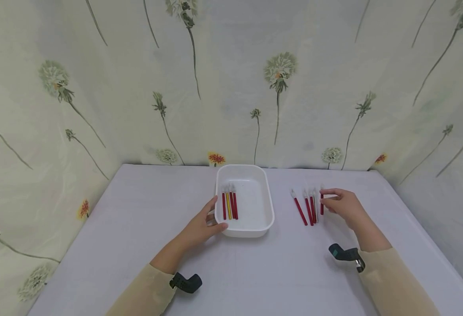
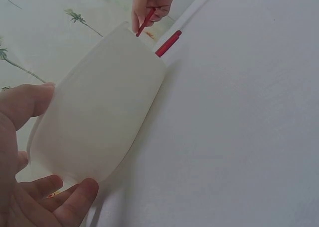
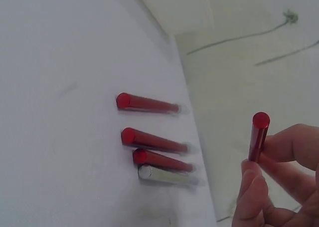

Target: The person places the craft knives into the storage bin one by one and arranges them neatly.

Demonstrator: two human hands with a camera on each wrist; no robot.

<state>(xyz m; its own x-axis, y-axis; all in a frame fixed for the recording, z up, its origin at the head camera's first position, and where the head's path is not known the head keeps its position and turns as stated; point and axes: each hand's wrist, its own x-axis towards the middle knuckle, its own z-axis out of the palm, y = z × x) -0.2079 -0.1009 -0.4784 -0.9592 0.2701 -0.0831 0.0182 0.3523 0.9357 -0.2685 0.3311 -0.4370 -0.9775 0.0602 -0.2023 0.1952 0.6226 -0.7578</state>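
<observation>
We see a person's two bare hands at work, well apart, over a table (image 1: 263, 272) draped in smooth pale cloth. A white tray (image 1: 245, 234) stands near the middle, an oblong with rounded corners and a glossy, plastic-looking surface. The left hand (image 1: 200, 229) grips its near left corner, thumb at the front wall and fingers along the side. The right hand (image 1: 344, 206), to the right of the tray, pinches one slim, pen-like red stick (image 1: 322, 208) between thumb and fingers, above the table. By our judgement the work is roughly halfway along: four sticks lie side by side inside the tray, toward its left wall, namely three red ones (image 1: 224, 206) and a yellow stick (image 1: 229, 206). Four more lie on the table between the tray and the right hand: three red table sticks (image 1: 309, 212) and a whitish or silvery stick (image 3: 167, 175); with the one held, five are outside the tray. All look straight and round, with shiny barrels and clear, tapering tips; we cannot tell what they are made of. Behind hangs a softly creased backdrop (image 1: 223, 96) printed with dandelions.
</observation>
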